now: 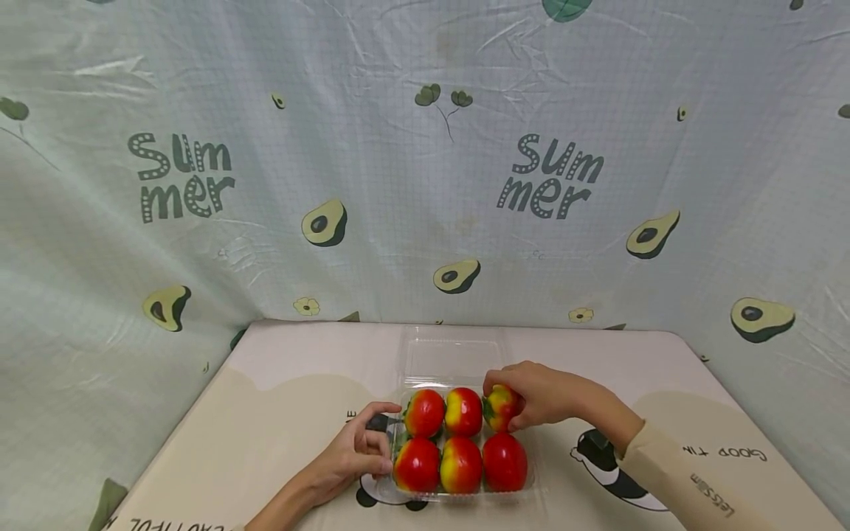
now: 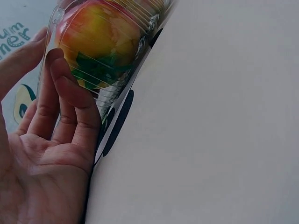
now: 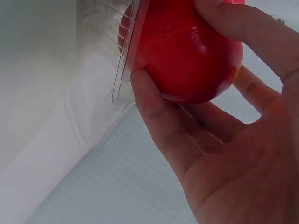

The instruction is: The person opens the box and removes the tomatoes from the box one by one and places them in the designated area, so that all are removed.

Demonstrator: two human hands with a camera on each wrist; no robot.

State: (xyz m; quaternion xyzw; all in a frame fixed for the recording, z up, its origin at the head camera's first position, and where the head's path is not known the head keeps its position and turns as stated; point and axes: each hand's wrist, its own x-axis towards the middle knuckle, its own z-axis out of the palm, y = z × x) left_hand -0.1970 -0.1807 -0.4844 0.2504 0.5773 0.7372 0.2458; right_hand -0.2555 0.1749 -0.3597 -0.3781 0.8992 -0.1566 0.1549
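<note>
A transparent plastic box (image 1: 488,497) holds red-and-yellow fruits with green leafy tops in two rows of three. My right hand (image 1: 546,394) grips the back right fruit (image 1: 502,406) from its right side. In the right wrist view, my fingers and thumb curve round that smooth red fruit (image 3: 191,56) beside the box rim (image 3: 122,77). My left hand (image 1: 352,455) is at the box's left side, its fingers loosely bent. The left wrist view shows its fingertips against the ribbed clear wall, with a yellow-red fruit (image 2: 100,42) behind it.
The box's clear lid (image 1: 454,355) lies folded open toward the back. Underneath is a pale table cover (image 1: 279,413) with printed pictures and letters. A hanging cloth (image 1: 385,162) with avocado prints stands behind the table and along its sides.
</note>
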